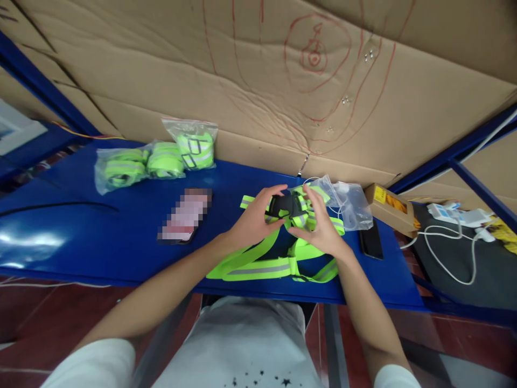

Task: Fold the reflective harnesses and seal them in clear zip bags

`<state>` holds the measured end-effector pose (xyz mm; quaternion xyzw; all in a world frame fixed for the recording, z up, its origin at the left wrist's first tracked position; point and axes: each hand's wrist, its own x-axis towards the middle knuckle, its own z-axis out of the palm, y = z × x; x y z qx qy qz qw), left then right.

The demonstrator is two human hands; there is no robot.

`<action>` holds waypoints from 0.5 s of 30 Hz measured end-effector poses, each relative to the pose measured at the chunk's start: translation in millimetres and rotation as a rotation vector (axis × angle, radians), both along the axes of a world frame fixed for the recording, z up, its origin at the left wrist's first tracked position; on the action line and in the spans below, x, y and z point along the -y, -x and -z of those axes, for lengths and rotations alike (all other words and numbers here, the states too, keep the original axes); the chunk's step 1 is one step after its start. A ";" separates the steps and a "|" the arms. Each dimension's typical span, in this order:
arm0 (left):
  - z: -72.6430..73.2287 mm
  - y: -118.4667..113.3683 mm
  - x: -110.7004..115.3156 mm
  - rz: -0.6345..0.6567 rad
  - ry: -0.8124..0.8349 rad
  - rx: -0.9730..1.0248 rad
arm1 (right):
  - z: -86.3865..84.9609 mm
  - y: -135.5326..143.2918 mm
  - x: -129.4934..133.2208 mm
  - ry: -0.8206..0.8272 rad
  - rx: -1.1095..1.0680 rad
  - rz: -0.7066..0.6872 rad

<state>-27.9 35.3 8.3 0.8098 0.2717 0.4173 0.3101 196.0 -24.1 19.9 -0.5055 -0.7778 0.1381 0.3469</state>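
Neon-yellow reflective straps (258,269) with grey stripes lie loosely spread on the blue table in front of me. A black flat piece (284,205) sits among them, between my two hands. My left hand (258,213) curves around its left side, thumb and fingers apart. On the other side my right hand (321,223) is spread beside the piece and over the straps, its thumb well away from its index finger. Whether the fingertips press on the black piece or the straps cannot be made out. Part of the straps is hidden under my hands.
Clear bags of folded neon straps (165,159) stand at the back left. A phone (186,215) with a blurred screen lies left of my hands. On the right are clear plastic bags (353,207), a dark phone (370,240), a cardboard box (390,207) and white cables (428,250).
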 end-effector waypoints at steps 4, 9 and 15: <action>-38.4 0.4 -7.7 0.017 -0.106 -0.008 | -39.9 -15.3 -12.4 0.115 -0.126 -0.119; -94.2 -7.8 -25.3 0.211 -0.186 0.271 | -96.6 -14.0 -26.0 0.094 -0.344 -0.194; -109.1 -13.5 -37.7 0.215 0.005 0.447 | -114.6 4.4 -29.4 0.267 -0.578 -0.145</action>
